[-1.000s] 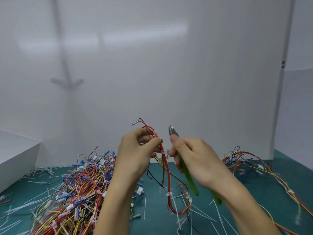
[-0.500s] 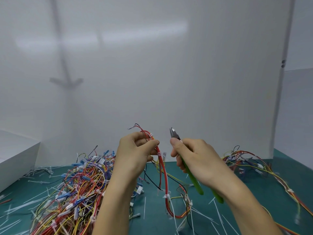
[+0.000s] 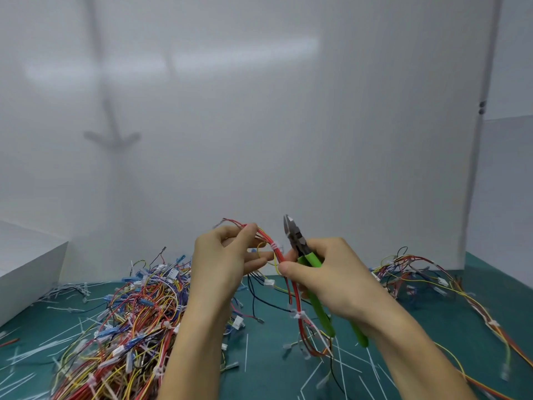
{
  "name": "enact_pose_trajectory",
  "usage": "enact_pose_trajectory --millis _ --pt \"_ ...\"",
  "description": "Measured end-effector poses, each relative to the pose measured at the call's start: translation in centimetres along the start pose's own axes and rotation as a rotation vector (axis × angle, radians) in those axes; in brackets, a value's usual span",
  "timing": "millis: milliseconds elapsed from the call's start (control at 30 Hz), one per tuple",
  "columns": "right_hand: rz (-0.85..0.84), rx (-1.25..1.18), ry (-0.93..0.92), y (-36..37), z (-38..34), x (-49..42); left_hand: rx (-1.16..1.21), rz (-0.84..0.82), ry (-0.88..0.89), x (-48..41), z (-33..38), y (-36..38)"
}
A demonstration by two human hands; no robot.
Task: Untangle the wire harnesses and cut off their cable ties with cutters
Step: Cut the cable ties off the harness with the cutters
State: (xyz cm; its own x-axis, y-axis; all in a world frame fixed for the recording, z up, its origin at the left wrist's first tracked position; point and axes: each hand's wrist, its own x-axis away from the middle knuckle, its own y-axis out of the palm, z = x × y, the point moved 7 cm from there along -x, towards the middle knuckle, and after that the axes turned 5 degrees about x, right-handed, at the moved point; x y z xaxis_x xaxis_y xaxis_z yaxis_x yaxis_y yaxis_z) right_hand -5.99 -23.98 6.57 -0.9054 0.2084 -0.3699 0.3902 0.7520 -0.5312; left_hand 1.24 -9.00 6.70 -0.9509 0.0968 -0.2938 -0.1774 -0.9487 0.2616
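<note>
Left hand (image 3: 222,261) pinches the red wire harness (image 3: 297,301); right hand (image 3: 331,278) grips green-handled cutters (image 3: 297,243). Best slip one blade under the white cable tie (image 3: 274,245), clear of insulation.

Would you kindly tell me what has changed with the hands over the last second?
The right hand, holding the green-handled cutters, has closed in on the red wire harness; its thumb now pinches the wires below a white cable tie. The left hand has spread its lower fingers and grips near the top end. The cutters still point up, and the wire pile lies unchanged.
</note>
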Motion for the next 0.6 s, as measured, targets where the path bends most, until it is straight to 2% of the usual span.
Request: enact_pose_trajectory --millis 67,167,267,433,600 --pt "0.044 -0.09 -0.008 -0.3 0.1 -0.1 -0.046 0.016 -0.016 -0.1 -0.3 -0.3" --pt "0.097 -0.199 -0.013 -0.7 0.3 -0.2 -0.24 0.021 0.013 -0.1 -0.1 -0.9" --pt "0.152 -0.249 0.006 -1.1 0.8 -0.4 -0.339 -0.035 0.017 0.2 0.6 -0.7" --pt "0.135 -0.223 -0.049 -0.6 -0.1 -0.2 -0.273 -0.243 -0.078 1.2 0.0 2.3" --pt "0.071 -0.207 -0.094 0.1 -1.1 0.2 -0.027 -0.267 -0.168 1.5 -0.7 2.9"
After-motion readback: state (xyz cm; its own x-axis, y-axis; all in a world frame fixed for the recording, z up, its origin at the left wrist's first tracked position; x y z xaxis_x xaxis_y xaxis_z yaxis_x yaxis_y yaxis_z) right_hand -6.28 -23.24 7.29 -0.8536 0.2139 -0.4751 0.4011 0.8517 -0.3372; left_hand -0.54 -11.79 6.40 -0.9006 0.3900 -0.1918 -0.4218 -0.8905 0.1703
